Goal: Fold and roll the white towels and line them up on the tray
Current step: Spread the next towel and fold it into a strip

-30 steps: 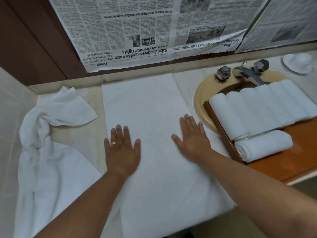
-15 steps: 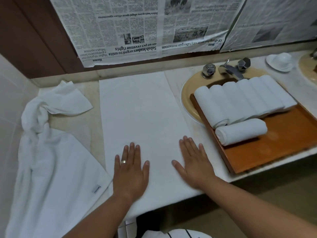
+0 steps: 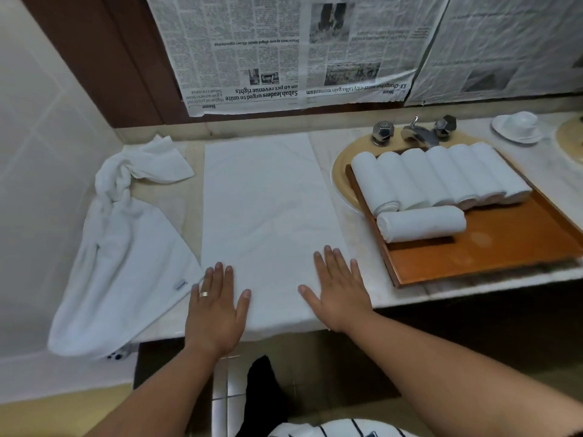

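While pressing left hand (image 3: pixel 216 313) and right hand (image 3: pixel 340 298), fingers (image 3: pixel 331 263) straight, on the near end of the towel (image 3: pixel 265 200), roll lengthwise away.

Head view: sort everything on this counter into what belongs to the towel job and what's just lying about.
Job:
flat white towel, spread out
rolled white towels
brown wooden tray
crumpled white towel at left, probably waiting its turn

Lying about:
printed newspaper sheets
chrome tap
white cup and saucer
yellow basin
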